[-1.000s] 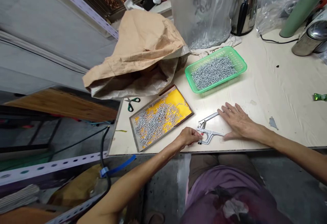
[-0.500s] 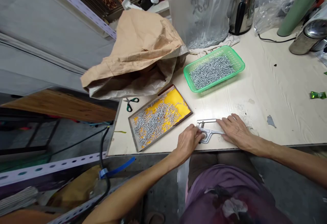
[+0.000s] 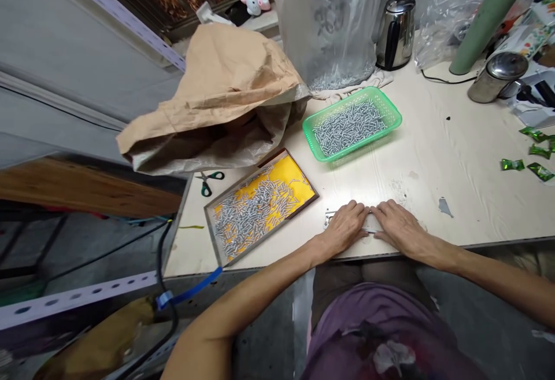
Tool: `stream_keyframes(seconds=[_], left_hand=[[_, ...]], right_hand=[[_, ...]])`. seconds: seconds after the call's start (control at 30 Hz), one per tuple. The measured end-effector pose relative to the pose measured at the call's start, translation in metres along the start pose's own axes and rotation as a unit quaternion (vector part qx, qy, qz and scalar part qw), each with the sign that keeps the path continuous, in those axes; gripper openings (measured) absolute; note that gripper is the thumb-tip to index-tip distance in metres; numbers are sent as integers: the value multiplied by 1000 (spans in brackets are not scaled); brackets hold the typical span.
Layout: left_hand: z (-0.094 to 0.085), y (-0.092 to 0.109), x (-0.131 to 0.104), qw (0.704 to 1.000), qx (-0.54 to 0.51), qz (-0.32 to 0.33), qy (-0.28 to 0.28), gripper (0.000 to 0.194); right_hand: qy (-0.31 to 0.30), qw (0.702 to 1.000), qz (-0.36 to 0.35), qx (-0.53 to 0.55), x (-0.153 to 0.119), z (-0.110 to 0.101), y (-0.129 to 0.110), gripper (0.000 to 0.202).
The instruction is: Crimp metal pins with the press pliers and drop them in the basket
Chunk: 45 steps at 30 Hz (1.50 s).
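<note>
A flat silver metal fitting [image 3: 372, 224] lies along the table's near edge, mostly hidden beneath my two hands. In the earlier frame it shows a long bar, a small spring and a broad curved lever. My left hand [image 3: 347, 227] is closed over its left and middle part, and the frame-like end sticks out past the wrist. My right hand [image 3: 398, 227] grips the right end, its thumb and fingers pinched on the metal. The fingertips of both hands nearly meet at the middle. Left of my hands lies a shallow tray [image 3: 213, 235] holding small silver pins on a yellow lining.
A green plastic basket [image 3: 395, 118] of similar pins sits behind. Dark-handled scissors [image 3: 209, 182] and an open brown paper sack [image 3: 234, 73] are at the left. A kettle [image 3: 396, 30], a clear bag [image 3: 327, 27], a green cylinder [image 3: 485, 24] and green-wrapped sweets [image 3: 512, 165] stand or lie farther off.
My left hand has moved right, from the fitting's left end onto its middle, close to my right hand. The lever is now covered. The whole view has shifted slightly.
</note>
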<state>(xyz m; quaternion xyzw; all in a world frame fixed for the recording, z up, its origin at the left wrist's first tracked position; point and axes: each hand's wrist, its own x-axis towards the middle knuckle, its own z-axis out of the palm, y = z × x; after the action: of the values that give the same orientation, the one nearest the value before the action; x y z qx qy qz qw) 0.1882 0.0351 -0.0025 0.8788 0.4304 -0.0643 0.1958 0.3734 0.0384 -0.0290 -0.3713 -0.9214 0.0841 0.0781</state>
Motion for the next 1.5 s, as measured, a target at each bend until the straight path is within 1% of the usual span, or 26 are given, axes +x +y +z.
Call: stream_keyframes(seconds=[0.1, 0.17, 0.3, 0.4, 0.47, 0.5, 0.57, 0.6, 0.67, 0.73, 0.77, 0.87, 0.97, 1.0, 1.03, 1.1, 1.17, 1.2, 1.23, 1.27, 1.33, 1.37, 1.4, 1.43, 1.47, 1.5], left_hand=[[1, 2, 1, 1000, 4, -6, -16, 20], [5, 2, 2, 1000, -3, -12, -20, 12], [9, 2, 6, 1000, -13, -20, -20, 18], [13, 2, 5, 1000, -3, -19, -9, 17], [20, 4, 0, 999, -3, -20, 28, 15], [25, 5, -3, 998, -5, -20, 60, 17], [40, 8, -12, 990, -7, -15, 140, 25], [48, 10, -17, 984, -6, -7, 177, 28], [64, 16, -24, 973, 1, 21, 229, 32], [77, 21, -28, 966, 11, 48, 255, 34], [82, 24, -29, 963, 15, 55, 264, 35], [89, 29, -27, 958, 13, 57, 282, 35], [88, 29, -24, 956, 15, 54, 288, 34], [87, 29, -22, 957, 17, 53, 286, 33], [86, 29, -21, 960, 17, 51, 276, 33], [84, 31, -20, 971, 8, 43, 236, 32], [86, 37, -23, 982, -2, 30, 188, 32], [86, 41, -27, 984, -6, 36, 174, 32], [87, 46, -34, 983, -8, 58, 172, 32], [87, 50, -42, 979, -9, 90, 181, 32], [82, 53, -62, 958, -8, 182, 220, 29], [76, 50, -72, 947, -7, 206, 247, 28], [67, 43, -81, 937, -1, 203, 286, 26], [56, 31, -88, 927, 7, 167, 335, 25], [44, 15, -93, 914, 12, 92, 395, 25], [30, -5, -95, 900, 23, -18, 435, 26]], right_hand=[[9, 1000, 3, 21, -2, 4, -1, 21], [10, 999, -10, 30, -3, 8, -2, 4], [17, 998, -35, 51, -6, 17, -2, 16], [26, 997, -28, 69, -6, 15, 0, 15], [23, 996, -24, 82, -6, 8, 4, 7], [20, 995, -25, 91, -6, 3, 6, 11], [13, 993, -37, 109, -6, -7, 13, 30], [10, 992, -43, 117, -5, -10, 16, 35], [8, 992, -43, 119, -1, -13, 21, 30], [6, 995, -22, 97, 6, -11, 25, 21], [4, 997, -10, 80, 11, -9, 28, 20], [-12, 999, 11, 38, 32, -7, 35, 20], [-31, 999, 17, -8, 54, -15, 34, 15], [-37, 999, 8, -20, 60, -19, 29, 14], [-45, 999, -17, -23, 66, -21, 21, 12], [-72, 991, -111, 3, 76, -24, -2, 10], [-105, 969, -220, 33, 85, -21, -27, 10], [-119, 958, -259, 36, 89, -18, -39, 11], [-129, 949, -287, 32, 93, -13, -49, 15], [-135, 943, -304, 24, 97, -9, -56, 17], [-132, 937, -324, 12, 102, 3, -64, 21], [-123, 935, -331, 16, 103, 8, -65, 21], [-109, 934, -338, 32, 103, 13, -65, 21], [-91, 934, -342, 58, 102, 18, -64, 20], [-68, 932, -344, 93, 99, 20, -63, 18], [-41, 928, -345, 137, 97, 22, -61, 17]])
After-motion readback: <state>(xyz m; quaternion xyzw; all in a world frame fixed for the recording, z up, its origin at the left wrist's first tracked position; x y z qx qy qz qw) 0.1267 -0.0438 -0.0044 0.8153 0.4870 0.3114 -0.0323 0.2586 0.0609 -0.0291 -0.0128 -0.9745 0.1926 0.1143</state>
